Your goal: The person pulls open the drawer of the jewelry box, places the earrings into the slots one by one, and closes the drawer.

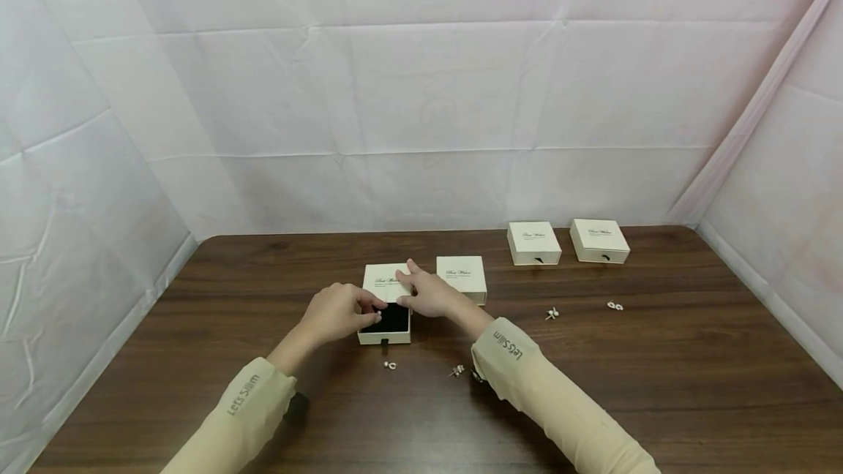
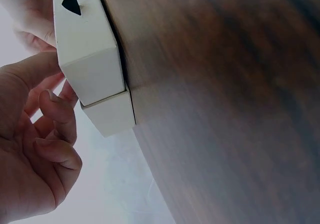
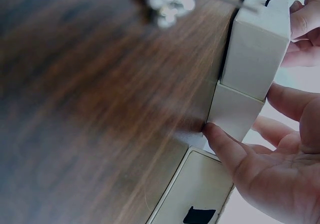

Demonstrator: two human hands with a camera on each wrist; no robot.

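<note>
A cream box (image 1: 385,280) lies on the brown table (image 1: 658,386) with its drawer (image 1: 394,319) pulled toward me, showing a black lining. My left hand (image 1: 377,311) hovers over the open drawer and pinches a tiny pale thing that looks like an earring (image 1: 378,315). My right hand (image 1: 405,282) grips the box's sleeve, fingers over its top. In the left wrist view curled fingers (image 2: 60,109) sit beside the drawer (image 2: 85,49) and sleeve (image 2: 112,116). In the right wrist view the thumb (image 3: 217,136) presses the sleeve's (image 3: 235,109) corner.
A second cream box (image 1: 461,278) sits right beside the first; two others (image 1: 533,242) (image 1: 599,240) stand farther back right. Small earrings lie loose on the table: one (image 1: 390,365) near the drawer, another (image 1: 457,370) by my right sleeve, others (image 1: 552,313) (image 1: 615,306) to the right.
</note>
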